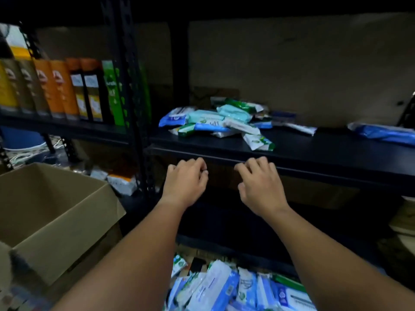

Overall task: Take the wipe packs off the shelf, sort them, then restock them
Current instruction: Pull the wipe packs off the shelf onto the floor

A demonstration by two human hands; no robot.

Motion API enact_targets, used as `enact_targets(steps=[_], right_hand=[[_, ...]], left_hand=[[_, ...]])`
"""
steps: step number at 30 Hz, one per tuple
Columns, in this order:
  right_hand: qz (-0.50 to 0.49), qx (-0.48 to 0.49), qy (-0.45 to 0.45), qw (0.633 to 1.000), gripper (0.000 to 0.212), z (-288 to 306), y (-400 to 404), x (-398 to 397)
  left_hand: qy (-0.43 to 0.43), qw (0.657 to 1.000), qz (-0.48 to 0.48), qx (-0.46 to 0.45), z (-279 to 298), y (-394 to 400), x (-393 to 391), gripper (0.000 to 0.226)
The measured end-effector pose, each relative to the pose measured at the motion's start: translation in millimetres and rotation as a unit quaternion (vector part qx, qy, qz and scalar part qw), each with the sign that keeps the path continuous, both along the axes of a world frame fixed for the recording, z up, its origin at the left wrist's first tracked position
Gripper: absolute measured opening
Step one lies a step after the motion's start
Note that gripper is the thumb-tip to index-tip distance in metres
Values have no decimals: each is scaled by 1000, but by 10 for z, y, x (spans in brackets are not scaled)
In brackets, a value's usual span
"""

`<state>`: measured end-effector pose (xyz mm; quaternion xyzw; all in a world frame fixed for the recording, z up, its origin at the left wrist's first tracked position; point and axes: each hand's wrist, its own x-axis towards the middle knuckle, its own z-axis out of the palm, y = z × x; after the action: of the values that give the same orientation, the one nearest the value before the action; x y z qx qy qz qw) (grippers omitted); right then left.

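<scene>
Head cam, fwd-down, close on shelf [292, 151]

This looks like a stockroom or the back of a shop, dim and lined with black metal racking [132, 90] built from perforated uprights. On the left shelf, boxed goods [56, 90] stand upright in tight rows of matching orange, yellow, black and green packaging, while the dark shelf [314, 153] ahead carries a loose heap of wipe packs [220, 122] in blue, teal and green wrappers. More wipe packs [224, 286] lie piled low down by the racking, an open cardboard box [51, 212] sits to the left, and flat cardboard [292, 63] backs the shelving.
</scene>
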<state>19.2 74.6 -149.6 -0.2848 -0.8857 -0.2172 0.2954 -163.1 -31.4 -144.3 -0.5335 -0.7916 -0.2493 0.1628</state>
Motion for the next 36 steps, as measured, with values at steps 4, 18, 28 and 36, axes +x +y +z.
enact_targets(steps=[4, 18, 28, 36], right_hand=[[-37, 55, 74, 995, 34, 479, 299, -40], [-193, -366, -14, 910, 77, 920, 1000, -734], [-163, -318, 48, 933, 52, 833, 1166, -801], [-139, -298, 108, 938, 43, 882, 1149, -733]], left_hand=[[46, 998, 19, 26, 501, 350, -101, 22], [-36, 974, 80, -209, 853, 1246, -751, 69], [-17, 973, 62, -222, 861, 1353, -1032, 80], [18, 994, -11, -111, 850, 1237, -1068, 56]])
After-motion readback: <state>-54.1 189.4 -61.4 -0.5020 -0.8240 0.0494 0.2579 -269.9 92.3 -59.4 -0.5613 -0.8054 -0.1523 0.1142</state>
